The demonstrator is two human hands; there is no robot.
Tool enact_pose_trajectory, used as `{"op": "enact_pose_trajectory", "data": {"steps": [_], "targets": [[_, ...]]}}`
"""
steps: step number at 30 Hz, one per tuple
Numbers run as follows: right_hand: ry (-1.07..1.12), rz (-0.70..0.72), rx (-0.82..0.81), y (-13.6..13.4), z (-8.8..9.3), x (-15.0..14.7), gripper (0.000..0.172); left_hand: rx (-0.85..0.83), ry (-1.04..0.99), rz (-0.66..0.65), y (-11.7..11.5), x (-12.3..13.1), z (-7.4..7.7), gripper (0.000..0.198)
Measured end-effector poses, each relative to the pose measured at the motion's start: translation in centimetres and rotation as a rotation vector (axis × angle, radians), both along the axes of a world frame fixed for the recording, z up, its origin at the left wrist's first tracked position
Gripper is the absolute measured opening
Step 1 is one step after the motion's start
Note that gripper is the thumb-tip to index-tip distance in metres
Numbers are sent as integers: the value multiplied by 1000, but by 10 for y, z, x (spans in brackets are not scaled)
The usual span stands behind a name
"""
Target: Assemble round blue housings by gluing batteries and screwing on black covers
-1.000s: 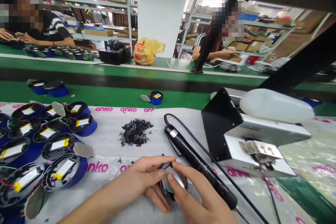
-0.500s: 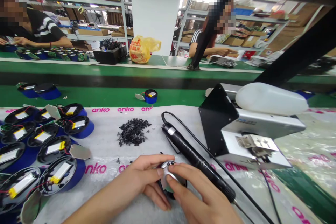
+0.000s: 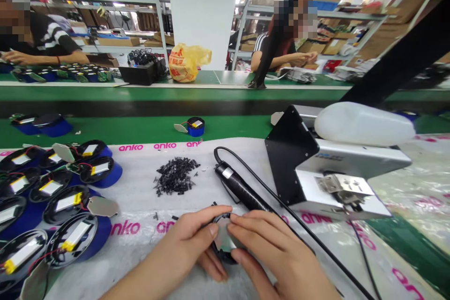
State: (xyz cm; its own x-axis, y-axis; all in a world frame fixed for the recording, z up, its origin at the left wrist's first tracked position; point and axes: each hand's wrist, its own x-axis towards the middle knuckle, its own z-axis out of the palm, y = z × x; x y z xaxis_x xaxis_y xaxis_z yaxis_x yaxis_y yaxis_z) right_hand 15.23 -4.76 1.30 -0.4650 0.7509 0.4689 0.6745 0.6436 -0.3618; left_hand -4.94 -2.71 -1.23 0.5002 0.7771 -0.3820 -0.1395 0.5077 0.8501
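Note:
Between my hands is a round black housing with a silvery disc (image 3: 224, 238) set in its top. My left hand (image 3: 197, 239) grips its left side, thumb on the rim and fingers curled beneath. The fingers of my right hand (image 3: 269, 246) wrap the right side, tips pressing on the rim near the disc. Much of the housing is hidden by my fingers. Just beyond my hands lies a heap of small black plastic pieces (image 3: 177, 176). A black electric screwdriver (image 3: 242, 190) with a cable lies behind my right hand.
Many blue round housings (image 3: 100, 171) with batteries and wires crowd the left. A silver and black machine (image 3: 337, 173) stands at right, a white translucent bottle (image 3: 363, 123) on top. One blue housing (image 3: 196, 126) sits on the green bench. Two people work across from me.
My right fingers have shifted right across the housing, showing more of the disc. The view has moved slightly. Across the bench, the right person's hands have come together.

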Motion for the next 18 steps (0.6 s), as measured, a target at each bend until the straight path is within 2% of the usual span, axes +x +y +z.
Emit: {"op": "enact_pose_trajectory", "data": {"steps": [2,5,6,11,15,18], "targets": [[12,-6,-53,2,6,-1,34,21,-1,-18,-1,0,3,55],[-17,-69,-140,2,12,-2,54,55,23,-49,0,1,6,59],[-28,-89,-170,1,13,-2,55,62,40,-48,0,2,6,61],[-47,-186,-254,-6,9,-3,38,71,130,19,-3,8,10,72],[75,-211,-204,-3,3,-12,50,58,172,46,-6,9,13,74],[132,-200,-286,2,7,-20,49,54,180,44,-5,9,14,74]]}}
